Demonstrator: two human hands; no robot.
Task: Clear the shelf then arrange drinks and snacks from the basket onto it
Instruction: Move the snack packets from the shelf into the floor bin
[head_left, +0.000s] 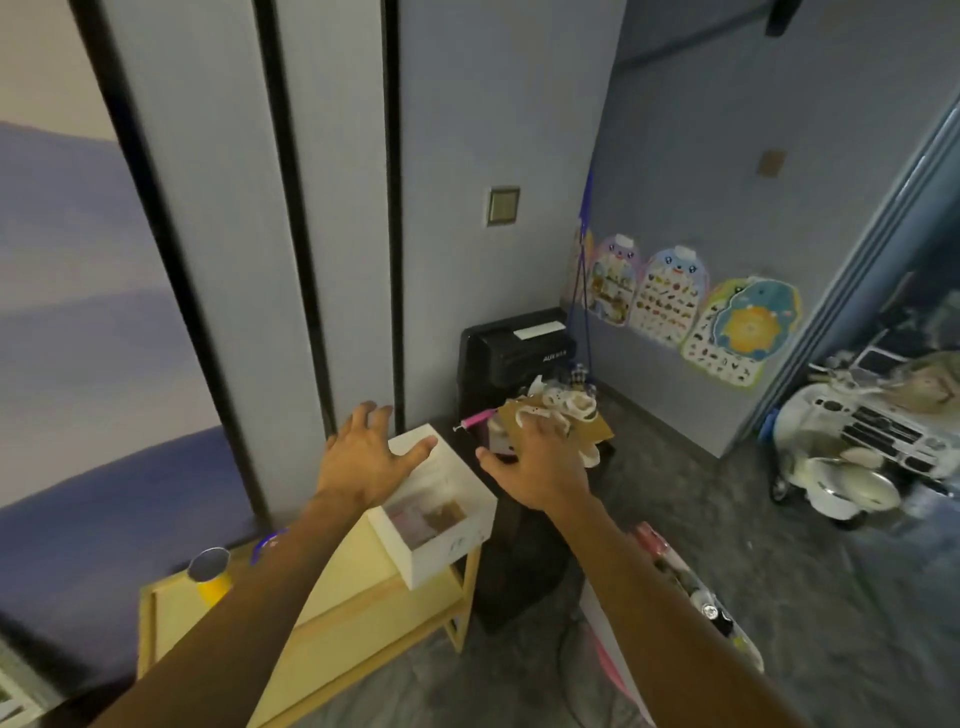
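Note:
A white open-topped box stands at the right end of the pale wooden shelf. My left hand hovers over the box's far left corner, fingers spread, holding nothing. My right hand reaches just past the box's right side, fingers apart, in front of a pile of cardboard and white things. A yellow can with a silver top stands on the shelf's left part. A basket with several bottles and packets sits on the floor at the right, partly behind my right forearm.
A black appliance stands against the wall behind the pile. A dark stool or bin sits between shelf and basket. A white toy scooter and toy car are at the far right. Posters hang on the wall.

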